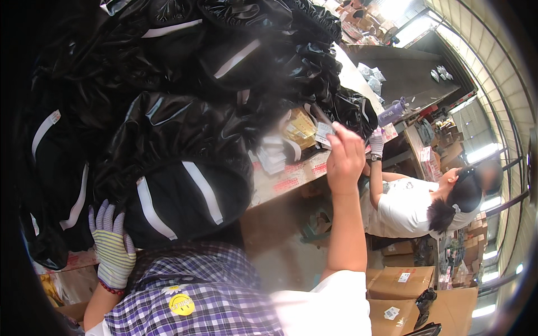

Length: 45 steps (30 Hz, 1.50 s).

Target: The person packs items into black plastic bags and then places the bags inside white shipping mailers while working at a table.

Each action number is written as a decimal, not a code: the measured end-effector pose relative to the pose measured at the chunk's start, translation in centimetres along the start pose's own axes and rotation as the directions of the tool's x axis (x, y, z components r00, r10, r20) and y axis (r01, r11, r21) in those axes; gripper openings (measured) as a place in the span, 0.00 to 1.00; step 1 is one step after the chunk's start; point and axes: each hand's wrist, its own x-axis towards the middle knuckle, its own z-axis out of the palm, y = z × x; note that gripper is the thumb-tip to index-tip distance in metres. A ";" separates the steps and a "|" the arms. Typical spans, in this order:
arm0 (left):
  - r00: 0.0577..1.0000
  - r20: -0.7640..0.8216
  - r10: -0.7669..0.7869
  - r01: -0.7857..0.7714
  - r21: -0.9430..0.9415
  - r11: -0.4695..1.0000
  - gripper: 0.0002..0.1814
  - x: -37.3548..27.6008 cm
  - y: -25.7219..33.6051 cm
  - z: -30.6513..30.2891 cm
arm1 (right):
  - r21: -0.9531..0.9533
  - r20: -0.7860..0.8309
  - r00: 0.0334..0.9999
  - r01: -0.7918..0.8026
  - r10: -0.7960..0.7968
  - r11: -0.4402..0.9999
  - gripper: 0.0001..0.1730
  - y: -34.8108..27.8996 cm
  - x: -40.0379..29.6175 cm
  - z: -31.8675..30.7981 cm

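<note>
My left hand [111, 245], in a striped knit glove, lies at the near edge of a heap of shiny black fabric items [180, 122]. Its fingertips touch the fabric; whether they grip it cannot be told. The nearest item shows a matte black panel [189, 201] with two white strips. My bare right hand [346, 157] is raised over the table's near edge, fingers bent together. A blurred slender thing [323, 116] meets its fingertips, and I cannot tell if it is held. Beside that hand are a printed white label [323, 133], a yellow packet [300, 126] and a stack of white pieces [272, 153].
A person in a white top [403, 206] stands to the right, a gloved hand [376, 143] at the black heap. Near them is a purple bottle [391, 112]. Cardboard boxes [399, 281] stand at lower right. Beyond the table lies a dark surface [403, 75] with plastic packets [372, 77].
</note>
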 end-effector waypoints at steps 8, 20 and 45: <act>0.999 -0.024 0.021 -0.021 -0.001 1.000 0.25 0.4 -0.1 -0.1 | 0.063 0.280 0.958 -0.086 0.066 0.994 0.11 2.8 -5.1 7.9; 0.993 -0.088 -0.085 0.065 -0.212 0.975 0.19 1.2 1.1 -4.5 | 0.145 0.195 0.919 -0.372 0.342 0.917 0.04 -1.0 2.1 -2.2; 0.910 -0.411 -0.052 -0.060 -0.254 0.965 0.27 7.0 -0.1 -3.2 | 0.572 0.297 0.952 -0.113 -0.077 0.813 0.07 -29.9 3.1 4.4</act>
